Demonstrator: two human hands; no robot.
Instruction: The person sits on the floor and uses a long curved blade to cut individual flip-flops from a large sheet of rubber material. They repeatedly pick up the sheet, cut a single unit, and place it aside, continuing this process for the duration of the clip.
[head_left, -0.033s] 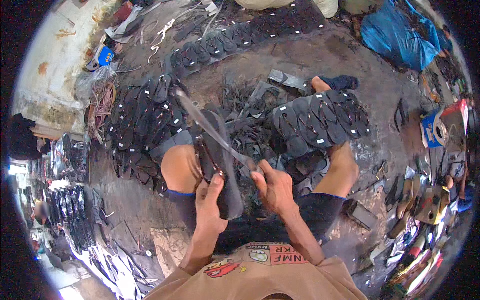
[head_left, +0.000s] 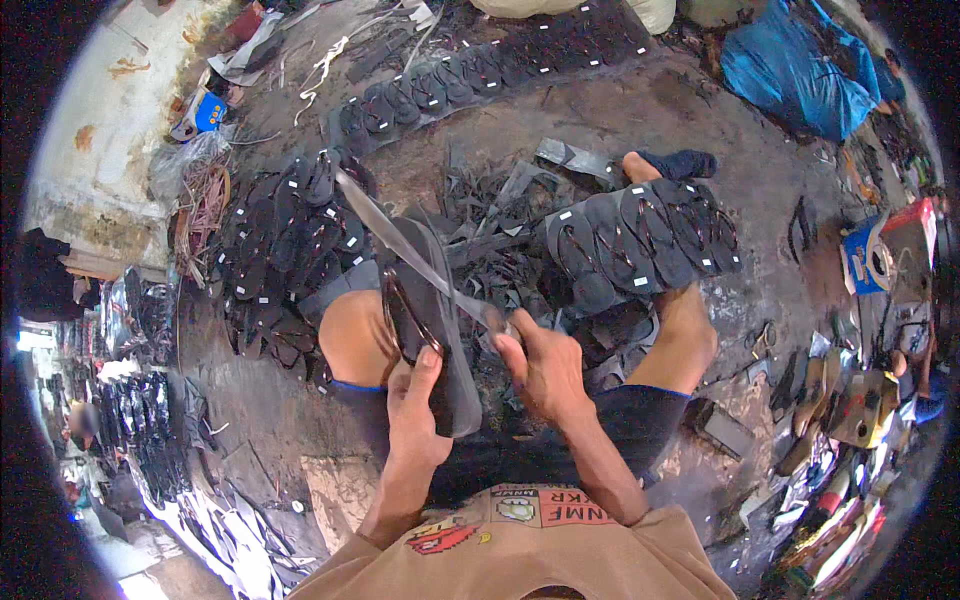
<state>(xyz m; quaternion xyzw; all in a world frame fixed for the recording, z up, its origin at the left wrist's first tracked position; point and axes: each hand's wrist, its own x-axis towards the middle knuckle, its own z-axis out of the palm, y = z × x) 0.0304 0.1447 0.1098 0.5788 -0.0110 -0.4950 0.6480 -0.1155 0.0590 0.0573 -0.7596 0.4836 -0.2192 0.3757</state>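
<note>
My left hand [head_left: 415, 405] is closed on a black flip-flop [head_left: 458, 390], thumb by the strap and the other fingers partly hidden beneath. The sandal is held lengthwise above my lap, its toe end pointing away. In my right hand [head_left: 545, 368] is the handle of a long knife [head_left: 400, 242]. Its pale blade slants up to the left, across the flip-flop's edge; whether it touches the sole I cannot tell. Beyond my hands lies a heap of black offcuts [head_left: 500, 205] on the floor.
Overlapping black flip-flops [head_left: 650, 240] rest by my right leg, and a pile of flip-flops [head_left: 275, 235] lies by my left knee. A long row of flip-flops [head_left: 480, 75] runs across the far floor. Scissors [head_left: 763, 338] and a blue bag [head_left: 800, 70] are at right.
My right hand and the knife have shifted slightly left, the blade's tip reaching farther left. The flip-flop in my left hand has tilted a little.
</note>
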